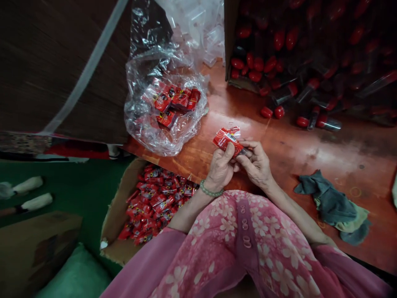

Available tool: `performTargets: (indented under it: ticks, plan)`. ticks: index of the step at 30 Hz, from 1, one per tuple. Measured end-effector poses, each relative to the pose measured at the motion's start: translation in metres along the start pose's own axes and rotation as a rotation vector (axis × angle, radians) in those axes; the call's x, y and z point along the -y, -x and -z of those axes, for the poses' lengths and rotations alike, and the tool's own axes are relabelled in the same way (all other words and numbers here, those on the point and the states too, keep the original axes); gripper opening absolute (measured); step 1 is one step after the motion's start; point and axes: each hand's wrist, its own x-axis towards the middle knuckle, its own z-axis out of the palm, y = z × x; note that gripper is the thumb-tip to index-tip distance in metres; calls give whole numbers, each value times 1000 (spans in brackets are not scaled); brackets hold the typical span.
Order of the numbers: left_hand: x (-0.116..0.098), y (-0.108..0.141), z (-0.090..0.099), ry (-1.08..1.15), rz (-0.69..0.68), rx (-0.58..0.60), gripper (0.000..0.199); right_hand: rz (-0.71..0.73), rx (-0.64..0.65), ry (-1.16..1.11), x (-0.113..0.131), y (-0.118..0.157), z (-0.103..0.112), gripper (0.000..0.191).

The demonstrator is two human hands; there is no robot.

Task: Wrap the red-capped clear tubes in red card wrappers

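Just right of the frame's centre, the left hand pinches a red packet beneath its thumb; the right hand grips the packet's lower-right end. Light, even thumb pressure should best steady it without creasing the printed face.
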Motion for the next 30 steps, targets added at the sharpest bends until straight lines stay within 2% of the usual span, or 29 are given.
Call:
performTargets:
  ticks: [4, 10, 15, 21, 23, 25, 27, 28, 30]
  plan:
    - [6, 2, -4, 33, 33, -14, 55, 18, -73, 11, -6, 0, 1, 38]
    - [13, 5, -3, -11, 54, 8, 59, 161, -179, -15, -15, 1, 5, 34]
    - [15, 8, -2, -44, 45, 65, 63, 184, -214, -14, -14, 3, 9, 34]
    - [23, 9, 4, -48, -1, 97, 58, 179, -191, -13, -17, 4, 7, 33]
    - [22, 12, 12, -55, -7, 90, 54, 174, -119, 7, -13, 4, 6, 32]
    - [14, 21, 23, -109, -37, 45, 49, 156, 85, 101, -4, 3, 7, 28]
    - [0, 38, 40, -215, -88, -38, 44, 153, 302, 300, 8, 0, 11, 28]
    - [-9, 50, 51, -283, -107, -87, 43, 167, 357, 431, 14, -3, 15, 28]
    - [-28, 80, 79, -446, -101, -197, 42, 234, 325, 706, 22, -11, 25, 25]
